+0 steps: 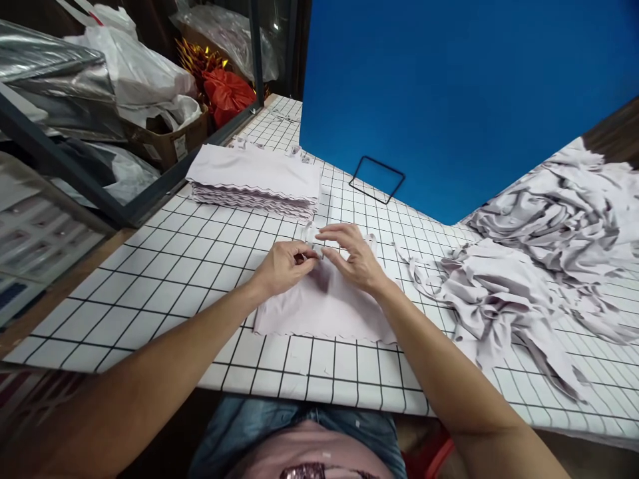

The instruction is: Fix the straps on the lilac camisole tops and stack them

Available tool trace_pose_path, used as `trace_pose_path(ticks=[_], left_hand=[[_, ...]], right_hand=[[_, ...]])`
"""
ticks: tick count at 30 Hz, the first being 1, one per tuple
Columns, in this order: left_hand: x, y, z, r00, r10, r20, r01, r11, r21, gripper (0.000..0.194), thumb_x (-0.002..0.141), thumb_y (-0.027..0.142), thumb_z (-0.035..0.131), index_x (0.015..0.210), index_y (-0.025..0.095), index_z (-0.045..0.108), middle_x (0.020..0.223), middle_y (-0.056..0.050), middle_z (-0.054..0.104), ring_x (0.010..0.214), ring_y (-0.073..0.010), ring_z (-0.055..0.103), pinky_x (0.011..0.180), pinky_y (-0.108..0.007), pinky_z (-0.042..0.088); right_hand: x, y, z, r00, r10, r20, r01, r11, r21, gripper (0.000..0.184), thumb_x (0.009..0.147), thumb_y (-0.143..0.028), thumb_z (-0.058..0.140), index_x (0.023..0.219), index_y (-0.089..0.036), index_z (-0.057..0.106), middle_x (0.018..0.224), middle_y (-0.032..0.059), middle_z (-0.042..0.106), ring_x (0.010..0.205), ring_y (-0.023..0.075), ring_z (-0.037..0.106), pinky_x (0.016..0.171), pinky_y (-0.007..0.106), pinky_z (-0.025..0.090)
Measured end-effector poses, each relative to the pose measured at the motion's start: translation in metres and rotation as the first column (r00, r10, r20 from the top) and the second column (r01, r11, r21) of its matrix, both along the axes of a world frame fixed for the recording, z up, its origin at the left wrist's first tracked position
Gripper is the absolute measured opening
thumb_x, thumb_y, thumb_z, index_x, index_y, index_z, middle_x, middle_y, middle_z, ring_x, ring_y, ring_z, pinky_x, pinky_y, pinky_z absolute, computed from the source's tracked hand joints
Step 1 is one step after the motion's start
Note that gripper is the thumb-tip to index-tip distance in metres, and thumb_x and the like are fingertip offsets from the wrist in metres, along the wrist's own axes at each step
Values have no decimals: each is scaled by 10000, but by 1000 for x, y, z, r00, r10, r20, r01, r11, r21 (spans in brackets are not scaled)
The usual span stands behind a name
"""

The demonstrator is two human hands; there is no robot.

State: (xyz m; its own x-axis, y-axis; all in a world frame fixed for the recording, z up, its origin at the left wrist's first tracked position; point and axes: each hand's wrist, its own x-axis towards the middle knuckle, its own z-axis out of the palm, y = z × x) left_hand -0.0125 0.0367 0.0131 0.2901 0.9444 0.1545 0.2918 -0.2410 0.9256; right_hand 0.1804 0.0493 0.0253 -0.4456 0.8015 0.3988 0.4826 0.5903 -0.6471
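Note:
A pale lilac-pink cloth garment (329, 313) lies flat before me, its scalloped lower edge toward me and thin straps at the far end. My left hand (287, 266) is closed in a pinch at the top of the garment, near the strap, with fingertips together on the fabric. My right hand (354, 256) is just beside it, thumb and fingers apart, over the top edge; its thumb is close to the left fingertips. What exactly lies between the fingertips is too small to tell.
Beyond my left hand stands a folded stack of similar garments (254, 173). At right is a loose heap of matching cloth (504, 293). A thin black rectangular outline (377, 179) and a big blue panel (449, 100) are at the back. A metal-framed shelf (84, 159) with bags borders the left.

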Motion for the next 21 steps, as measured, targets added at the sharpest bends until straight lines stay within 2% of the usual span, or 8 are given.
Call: trace_pose_path(ticks=[2,3,11,13,17,21], left_hand=[[0,-1,1,1000,-24,2,24,1000,-19,179,775,266,601,794,180,757,820,-53,721,748,-187,625,682,-296,476],[0,-1,1,1000,-27,4,28,999,-30,181,776,264,598,794,179,757,818,-52,720,750,-187,626,682,-295,476],[-3,0,-2,999,-52,0,52,998,-32,191,803,294,587,810,183,742,795,-44,694,719,-176,588,638,-289,433],[-5,1,-4,994,-83,-75,84,996,15,179,806,305,589,817,199,733,824,-44,682,764,-188,583,673,-304,436],[-9,1,-5,924,-84,-374,156,974,166,109,725,319,687,787,231,706,845,-46,645,894,-248,526,777,-363,414],[-8,-1,-3,885,-76,-459,160,976,147,93,714,289,703,687,216,652,815,-47,633,874,-249,514,757,-364,401]], right_hand=[[-1,-1,0,988,134,71,-131,990,-46,236,955,-354,517,1143,-268,630,1153,64,632,1105,238,468,960,433,375],[-1,-1,0,983,161,82,-155,985,-75,232,961,-353,509,1137,-266,631,1108,58,650,1072,232,476,954,428,376],[7,6,-3,984,138,115,-119,980,-157,184,937,-371,548,922,-209,634,863,41,616,870,194,464,835,357,372],[10,7,-1,977,159,142,-138,979,-150,177,942,-359,541,908,-207,627,854,36,611,862,191,459,835,357,361],[16,9,1,953,200,227,-174,976,-132,186,948,-352,525,890,-197,610,848,40,614,850,192,455,824,361,331],[18,9,3,920,232,316,-188,968,-165,170,947,-326,528,875,-197,612,850,36,636,882,200,458,817,359,291]])
